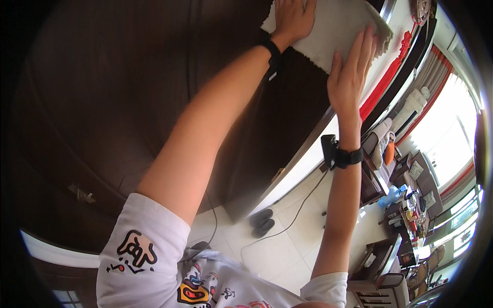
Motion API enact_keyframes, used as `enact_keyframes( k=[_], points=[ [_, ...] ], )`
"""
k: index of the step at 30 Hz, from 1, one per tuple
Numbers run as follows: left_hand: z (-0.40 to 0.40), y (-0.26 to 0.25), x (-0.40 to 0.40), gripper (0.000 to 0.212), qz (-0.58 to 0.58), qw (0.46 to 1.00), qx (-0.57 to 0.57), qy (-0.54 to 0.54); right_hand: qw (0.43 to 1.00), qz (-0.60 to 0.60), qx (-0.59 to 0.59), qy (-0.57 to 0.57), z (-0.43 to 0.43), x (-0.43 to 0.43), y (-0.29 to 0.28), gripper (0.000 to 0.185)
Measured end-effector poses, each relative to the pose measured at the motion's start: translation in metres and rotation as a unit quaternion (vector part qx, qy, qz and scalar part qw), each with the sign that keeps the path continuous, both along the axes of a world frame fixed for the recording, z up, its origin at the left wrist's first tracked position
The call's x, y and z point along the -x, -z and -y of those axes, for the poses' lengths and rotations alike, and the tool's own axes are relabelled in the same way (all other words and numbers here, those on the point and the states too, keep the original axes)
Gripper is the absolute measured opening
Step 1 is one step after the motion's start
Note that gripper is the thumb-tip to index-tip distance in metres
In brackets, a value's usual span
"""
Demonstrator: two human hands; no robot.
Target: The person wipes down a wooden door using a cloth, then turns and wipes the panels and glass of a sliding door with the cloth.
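Observation:
A pale grey-white cloth [327, 32] with ragged, scalloped edges lies against a dark brown wooden panel [127, 77], which looks like a door. My left hand [294, 19] rests on the cloth's left part; its fingertips are cut off by the top of the view. On the lower right part of the cloth lies my right hand [351, 73], palm down with fingers stretched out and thumb apart. The cloth's right edge folds over, showing a greenish-grey border. Black straps with small devices are on both wrists, and a cable hangs near the right one.
A red tassel [381, 88] hangs just right of my right hand. Dark slippers [262, 223] and a trailing cable [292, 221] lie on the tiled floor. A metal fitting [81, 193] sits low on the panel. Farther right stand a cluttered table [414, 215], chairs and a sofa by windows.

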State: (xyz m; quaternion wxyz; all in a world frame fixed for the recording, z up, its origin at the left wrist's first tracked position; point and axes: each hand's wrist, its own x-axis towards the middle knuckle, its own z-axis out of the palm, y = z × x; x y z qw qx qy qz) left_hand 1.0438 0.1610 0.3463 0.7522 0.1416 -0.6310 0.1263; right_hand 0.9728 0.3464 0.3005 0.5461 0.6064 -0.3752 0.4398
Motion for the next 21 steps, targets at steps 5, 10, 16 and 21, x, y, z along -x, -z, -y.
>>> enact_keyframes(
  k=[5, 10, 16, 21],
  points=[
    [-0.04, 0.054, 0.001, 0.057, 0.008, 0.989, -0.06, 0.138, 0.995, 0.091, -0.034, 0.018, -0.012, -0.005, 0.055, 0.062],
    [-0.03, 0.158, -0.004, 0.064, 0.045, 0.986, -0.136, 0.09, 0.976, 0.179, -0.117, 0.049, -0.013, -0.019, 0.133, 0.064],
    [-0.053, 0.286, -0.035, 0.064, 0.158, 0.968, -0.187, 0.044, 0.953, 0.24, -0.176, 0.053, -0.029, -0.04, 0.264, 0.064],
    [-0.06, 0.262, -0.031, 0.067, 0.204, 0.952, -0.22, 0.055, 0.914, 0.36, -0.177, 0.058, -0.014, -0.033, 0.232, 0.059]
  ],
)
